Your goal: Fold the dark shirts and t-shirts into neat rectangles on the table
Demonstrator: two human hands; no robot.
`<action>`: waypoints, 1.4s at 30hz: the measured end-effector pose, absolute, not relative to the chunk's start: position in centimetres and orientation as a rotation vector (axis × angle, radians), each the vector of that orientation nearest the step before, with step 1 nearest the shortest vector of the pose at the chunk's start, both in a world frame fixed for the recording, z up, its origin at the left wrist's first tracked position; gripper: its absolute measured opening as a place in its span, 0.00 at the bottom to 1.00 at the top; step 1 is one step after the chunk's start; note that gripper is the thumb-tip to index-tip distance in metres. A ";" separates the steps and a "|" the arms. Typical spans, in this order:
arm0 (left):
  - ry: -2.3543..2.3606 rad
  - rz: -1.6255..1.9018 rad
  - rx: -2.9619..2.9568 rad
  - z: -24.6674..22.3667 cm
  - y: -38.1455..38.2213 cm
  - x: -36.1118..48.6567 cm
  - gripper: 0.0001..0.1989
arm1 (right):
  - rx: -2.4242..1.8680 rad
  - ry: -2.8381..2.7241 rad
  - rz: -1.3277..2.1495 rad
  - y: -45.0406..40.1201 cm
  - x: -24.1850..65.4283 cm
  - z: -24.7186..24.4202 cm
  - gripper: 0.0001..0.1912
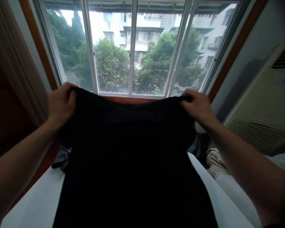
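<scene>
A black garment (133, 158), which looks like a shirt, hangs spread between my two hands and fills the middle of the view. My left hand (63, 103) grips its upper left corner, fingers closed on the cloth. At the upper right corner, my right hand (197, 106) pinches the fabric. The top edge sags slightly between them. Behind and below the garment lies a white table (38, 193), partly hidden by the dark cloth.
Dark bluish cloth (61, 158) lies at the table's far left. Beige and white fabrics (230, 180) are piled right of the table. A window (133, 57) stands ahead, a curtain (16, 60) at left, a cream vented unit (263, 104) at right.
</scene>
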State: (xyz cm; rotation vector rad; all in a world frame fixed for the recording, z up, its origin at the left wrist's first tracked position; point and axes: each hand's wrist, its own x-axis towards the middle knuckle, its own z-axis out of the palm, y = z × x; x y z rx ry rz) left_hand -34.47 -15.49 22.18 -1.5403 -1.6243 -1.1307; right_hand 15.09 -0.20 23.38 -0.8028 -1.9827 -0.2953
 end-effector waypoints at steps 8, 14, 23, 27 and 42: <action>-1.922 -1.013 -1.823 2.9 -10.8 -36.4 0.16 | -0.944 -2.175 0.040 4.9 11.5 3.6 0.06; -1.675 -0.797 -2.215 -4.2 -12.3 -38.3 0.12 | -0.652 -2.469 0.049 6.1 12.5 -2.5 0.03; -1.790 -0.650 -2.096 -1.8 -3.1 -40.0 0.16 | -0.721 -2.464 -0.195 14.5 8.9 -0.6 0.07; -2.283 -0.446 -1.630 -0.5 5.8 -38.6 0.19 | -1.316 -2.342 -0.214 20.6 4.3 0.3 0.15; -2.398 -0.197 -2.070 -13.6 7.5 -33.0 0.38 | -1.461 -2.706 0.289 17.4 -3.5 -9.7 0.36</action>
